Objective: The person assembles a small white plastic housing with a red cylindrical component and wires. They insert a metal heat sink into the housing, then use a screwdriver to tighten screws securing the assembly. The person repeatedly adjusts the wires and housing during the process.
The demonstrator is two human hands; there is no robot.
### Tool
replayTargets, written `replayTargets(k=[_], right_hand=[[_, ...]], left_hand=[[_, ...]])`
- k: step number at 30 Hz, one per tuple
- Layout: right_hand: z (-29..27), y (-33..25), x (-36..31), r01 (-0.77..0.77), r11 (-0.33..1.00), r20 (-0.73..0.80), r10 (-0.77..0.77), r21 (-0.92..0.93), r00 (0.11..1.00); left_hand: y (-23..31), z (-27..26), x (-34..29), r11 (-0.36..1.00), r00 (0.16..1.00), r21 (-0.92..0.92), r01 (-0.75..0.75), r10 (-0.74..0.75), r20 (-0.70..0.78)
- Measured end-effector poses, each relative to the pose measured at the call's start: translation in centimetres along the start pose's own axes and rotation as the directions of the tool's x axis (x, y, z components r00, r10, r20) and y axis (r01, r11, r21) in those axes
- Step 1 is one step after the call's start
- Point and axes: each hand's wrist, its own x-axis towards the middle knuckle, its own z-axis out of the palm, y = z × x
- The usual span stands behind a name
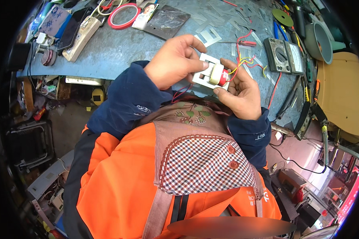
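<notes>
Close to the front edge of the bench, both hands hold a small transformer coil [224,77] with a red wrapping, set in a white plastic frame [202,78]. My left hand [173,59] grips the frame from the left, thumb on its top face and forefinger curled over the far edge. From the right, my right hand [243,91] pinches the coil end between thumb and fingers. Thin yellow and red lead wires [245,61] run out from the coil over the right fingers. The underside of the frame and some fingertips are hidden.
Thin metal laminations [207,37] lie scattered beyond the hands, near a red-handled screwdriver [247,43]. An analog multimeter [284,55] sits at right, with a grey bowl [318,43] behind it. At left are red tape [123,16], a power strip [81,38] and a dark plate [166,22].
</notes>
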Motion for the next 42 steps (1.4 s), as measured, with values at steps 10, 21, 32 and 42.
replayTargets(k=[10, 21, 32, 42], right_hand=[[-0.2, -4.9, -1.1, 0.068, 0.747, 0.129, 0.024, -0.662, 0.991], [-7.5, -5.3, 3.6, 0.16, 0.845, 0.227, -0.047, -0.511, 0.973], [-12.3, -4.5, 25.1, -0.306, 0.201, -0.323, -0.057, -0.931, 0.945], [-12.5, -6.7, 22.5, -0.097, 0.513, -0.326, -0.377, -0.853, 0.867]], left_hand=[[0.6, 2.1, 0.4, 0.507, 0.924, 0.781, -0.365, 0.301, 0.236], [0.2, 2.1, -0.1, 0.434, 0.815, 0.717, -0.545, 0.474, 0.332], [-0.8, 1.4, 0.7, 0.603, 0.838, 0.585, -0.542, 0.437, 0.326], [-1.0, 1.0, 0.9, 0.522, 0.803, 0.616, -0.589, 0.462, 0.376]])
